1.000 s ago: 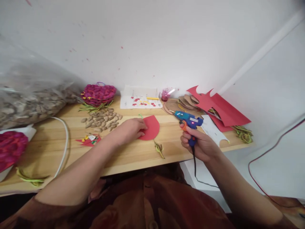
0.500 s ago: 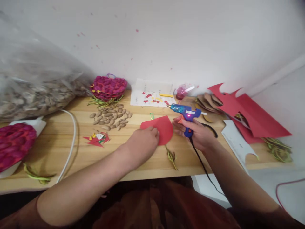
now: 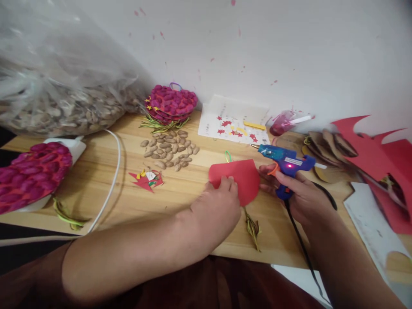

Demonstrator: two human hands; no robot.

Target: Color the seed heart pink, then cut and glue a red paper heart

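Note:
My left hand (image 3: 222, 210) presses on a red paper piece (image 3: 246, 182) with a rounded edge, its fingers bent and close together on the surface. A green loop (image 3: 228, 156) sticks out at the top of the paper, and a yellow-green string tassel (image 3: 252, 227) hangs from its lower edge. In my right hand (image 3: 299, 193) is a blue hot glue gun (image 3: 285, 161) with a red light lit and an orange trigger. Its nozzle points left, above the table and just behind the paper. The right fingertips come near the paper's right edge.
Loose peanuts (image 3: 169, 148) lie left of the paper, near red paper scraps (image 3: 148, 179). Pink peanut-covered pieces (image 3: 172, 103) stand at the wall. Paper stars rest on a white sheet (image 3: 209, 124). A bulky plastic bag (image 3: 71, 98) and a white cable (image 3: 116, 167) are on the left.
The view has turned, so the table's things appear shifted right. My left hand still rests on the red paper, and my right hand still grips the glue gun.

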